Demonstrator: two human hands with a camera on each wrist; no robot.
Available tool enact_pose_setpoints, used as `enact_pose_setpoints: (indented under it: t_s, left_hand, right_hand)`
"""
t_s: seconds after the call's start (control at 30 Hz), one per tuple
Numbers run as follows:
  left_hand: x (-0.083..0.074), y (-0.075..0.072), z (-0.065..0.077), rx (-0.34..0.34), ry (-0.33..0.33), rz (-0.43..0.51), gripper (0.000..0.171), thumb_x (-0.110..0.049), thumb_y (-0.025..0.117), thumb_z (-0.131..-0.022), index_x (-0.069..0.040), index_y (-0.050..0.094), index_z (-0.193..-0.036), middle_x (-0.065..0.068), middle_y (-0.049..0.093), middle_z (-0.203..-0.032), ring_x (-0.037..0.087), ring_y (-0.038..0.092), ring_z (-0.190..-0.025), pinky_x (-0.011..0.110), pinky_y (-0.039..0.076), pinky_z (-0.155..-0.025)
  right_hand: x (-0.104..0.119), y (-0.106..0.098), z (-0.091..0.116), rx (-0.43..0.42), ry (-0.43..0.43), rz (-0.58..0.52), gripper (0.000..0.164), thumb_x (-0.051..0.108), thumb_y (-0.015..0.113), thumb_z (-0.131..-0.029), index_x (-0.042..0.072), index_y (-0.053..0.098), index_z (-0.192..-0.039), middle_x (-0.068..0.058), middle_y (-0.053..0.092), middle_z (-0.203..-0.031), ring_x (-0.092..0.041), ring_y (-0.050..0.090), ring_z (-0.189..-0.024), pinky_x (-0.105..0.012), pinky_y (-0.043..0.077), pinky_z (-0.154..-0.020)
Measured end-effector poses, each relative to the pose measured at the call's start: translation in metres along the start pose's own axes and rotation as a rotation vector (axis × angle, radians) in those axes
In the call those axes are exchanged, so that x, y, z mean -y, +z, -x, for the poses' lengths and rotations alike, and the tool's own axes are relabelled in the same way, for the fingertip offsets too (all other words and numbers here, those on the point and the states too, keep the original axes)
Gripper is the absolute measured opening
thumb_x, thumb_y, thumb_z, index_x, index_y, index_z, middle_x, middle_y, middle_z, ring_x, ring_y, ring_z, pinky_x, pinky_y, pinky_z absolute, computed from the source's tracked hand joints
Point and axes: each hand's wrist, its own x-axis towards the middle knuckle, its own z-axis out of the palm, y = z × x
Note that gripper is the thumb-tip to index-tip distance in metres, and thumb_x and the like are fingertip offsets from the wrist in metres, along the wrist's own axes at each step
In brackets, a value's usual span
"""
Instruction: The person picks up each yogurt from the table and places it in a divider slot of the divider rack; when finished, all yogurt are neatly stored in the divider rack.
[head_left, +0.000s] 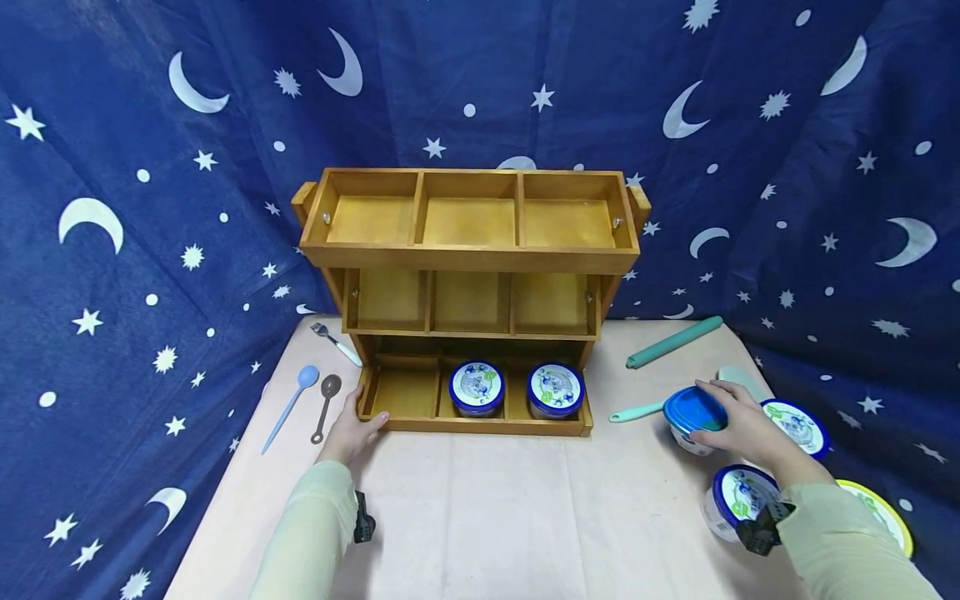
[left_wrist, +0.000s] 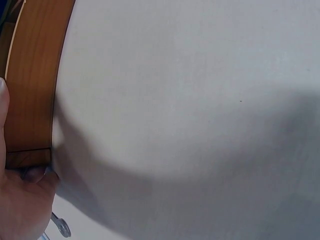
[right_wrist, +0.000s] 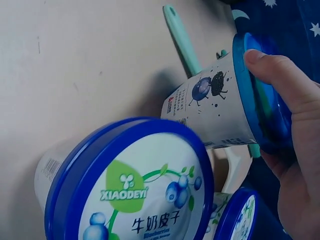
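A tiered wooden storage box [head_left: 472,260] stands at the back of the table, its trays stepped up in three levels. At the bottom tray's front left corner, my left hand [head_left: 351,435] grips the wood, thumb over the front edge and fingers at the outer side. To the right, my right hand [head_left: 741,425] holds a white tub [right_wrist: 207,100] by its glossy blue lid [head_left: 684,407]; the tub tilts a little. Two blue-lidded tubs sit in the bottom tray, one in the middle compartment [head_left: 477,385] and one in the right [head_left: 556,389].
Left of the box lie a fork [head_left: 336,343], a blue spoon [head_left: 288,404] and a brown spoon [head_left: 325,407]. A green rolled item [head_left: 675,342] and a mint-handled utensil [head_left: 634,412] lie right. More tubs [head_left: 744,493] [head_left: 797,427] and a yellow-rimmed lid [head_left: 885,510] stand near my right arm.
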Motion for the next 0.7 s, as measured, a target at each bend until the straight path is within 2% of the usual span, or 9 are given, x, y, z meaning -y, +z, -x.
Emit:
enact_pose_setpoints:
  t_s: [0.13, 0.43, 0.7]
  left_hand:
    - [0.001, -0.001, 0.001, -0.004, 0.012, -0.001, 0.085, -0.035, 0.061, -0.091, -0.014, 0.004, -0.151, 0.033, 0.026, -0.144, 0.049, 0.027, -0.130, 0.054, 0.020, -0.107]
    - [0.003, 0.000, 0.000, -0.025, 0.031, -0.021, 0.084, -0.033, 0.061, -0.091, -0.012, 0.006, -0.151, 0.033, 0.028, -0.143, 0.049, 0.028, -0.129, 0.054, 0.022, -0.107]
    - [0.004, 0.002, -0.002, -0.029, 0.016, -0.002, 0.084, -0.034, 0.063, -0.090, -0.015, 0.008, -0.151, 0.032, 0.030, -0.143, 0.048, 0.030, -0.129, 0.053, 0.024, -0.106]
  right_hand:
    - [0.009, -0.004, -0.002, 0.006, -0.011, -0.004, 0.102, 0.046, 0.077, -0.072, 0.004, 0.022, -0.147, -0.037, 0.014, -0.140, -0.063, 0.028, -0.114, -0.073, 0.034, -0.082]
    - [0.035, -0.009, -0.009, -0.018, -0.122, -0.021, 0.092, 0.042, 0.077, -0.074, 0.003, 0.032, -0.143, -0.031, 0.021, -0.140, -0.057, 0.031, -0.118, -0.071, 0.035, -0.085]
    - [0.051, -0.014, -0.013, 0.005, -0.132, -0.031, 0.091, 0.044, 0.076, -0.074, 0.005, 0.033, -0.143, -0.028, 0.021, -0.142, -0.056, 0.029, -0.119, -0.071, 0.035, -0.085]
